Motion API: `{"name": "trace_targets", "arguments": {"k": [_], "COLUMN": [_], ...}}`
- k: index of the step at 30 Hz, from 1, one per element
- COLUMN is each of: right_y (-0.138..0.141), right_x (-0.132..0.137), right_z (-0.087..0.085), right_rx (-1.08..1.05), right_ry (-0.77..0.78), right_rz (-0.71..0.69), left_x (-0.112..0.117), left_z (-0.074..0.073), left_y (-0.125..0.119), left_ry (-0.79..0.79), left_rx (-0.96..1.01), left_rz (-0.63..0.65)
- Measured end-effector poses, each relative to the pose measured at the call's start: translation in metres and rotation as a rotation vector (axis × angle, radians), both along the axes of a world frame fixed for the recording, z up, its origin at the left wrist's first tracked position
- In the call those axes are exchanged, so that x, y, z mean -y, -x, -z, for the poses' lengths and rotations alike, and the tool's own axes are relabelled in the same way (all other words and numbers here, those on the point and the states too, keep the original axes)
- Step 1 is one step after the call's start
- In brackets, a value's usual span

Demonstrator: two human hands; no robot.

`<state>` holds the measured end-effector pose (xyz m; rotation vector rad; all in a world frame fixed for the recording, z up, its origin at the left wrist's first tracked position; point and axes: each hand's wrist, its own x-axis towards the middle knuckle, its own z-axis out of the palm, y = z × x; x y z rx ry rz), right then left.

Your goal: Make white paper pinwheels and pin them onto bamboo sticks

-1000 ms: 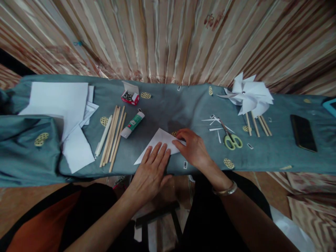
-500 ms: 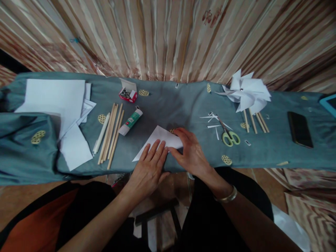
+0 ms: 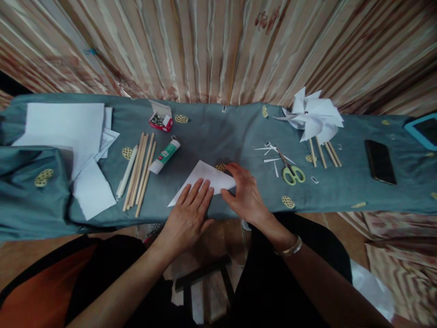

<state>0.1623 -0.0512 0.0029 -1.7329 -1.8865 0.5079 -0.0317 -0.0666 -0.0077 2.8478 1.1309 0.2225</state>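
A white sheet of paper (image 3: pixel 204 172), folded into a triangle, lies near the front edge of the cloth-covered table. My left hand (image 3: pixel 187 215) rests flat on its lower middle, fingers stretched out. At the paper's right corner is my right hand (image 3: pixel 248 193), thumb and fingers apart on either side of the tip; it wears a bracelet at the wrist. Left of the paper lie a glue stick (image 3: pixel 165 156), several wooden sticks (image 3: pixel 141 171) and a white pen (image 3: pixel 127 171). Green-handled scissors (image 3: pixel 292 174) lie to the right, touching thin paper strips (image 3: pixel 272 160).
White sheets (image 3: pixel 64 120) are piled at the left. A small red box (image 3: pixel 160 120) of metal pins stands open at the back. Paper pinwheels (image 3: pixel 317 114) on sticks lie at the right, with a phone (image 3: pixel 380 161) and a blue-edged device (image 3: pixel 423 130) beyond. A curtain (image 3: pixel 205 50) hangs behind.
The whole view has shifted slightly. My right thumb and fingers are now a little wider apart at the paper's corner; my left hand stays flat on the paper.
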Motion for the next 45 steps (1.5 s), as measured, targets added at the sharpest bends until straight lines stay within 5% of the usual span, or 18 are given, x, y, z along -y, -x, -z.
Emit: {"name": "trace_targets", "arguments": {"k": [13, 19, 27, 32, 45], "right_y": [-0.041, -0.048, -0.051, -0.050, -0.049], "right_x": [-0.002, -0.001, -0.002, -0.002, -0.011], "right_z": [0.009, 0.010, 0.009, 0.007, -0.005], "right_rx": [-0.035, -0.041, -0.034, -0.022, -0.110], "right_ry": [-0.031, -0.046, -0.047, -0.032, -0.049], "right_rz": [-0.017, -0.059, -0.069, -0.092, -0.087], "left_x": [0.029, 0.037, 0.037, 0.033, 0.036], "left_z": [-0.007, -0.006, -0.008, -0.002, 0.005], "left_y": [0.078, 0.096, 0.074, 0.053, 0.051], "left_ry": [-0.135, -0.170, -0.204, -0.110, -0.095], "left_rx": [-0.042, -0.036, 0.036, 0.004, 0.053], "left_rz": [-0.045, -0.078, -0.159, -0.095, -0.114]}}
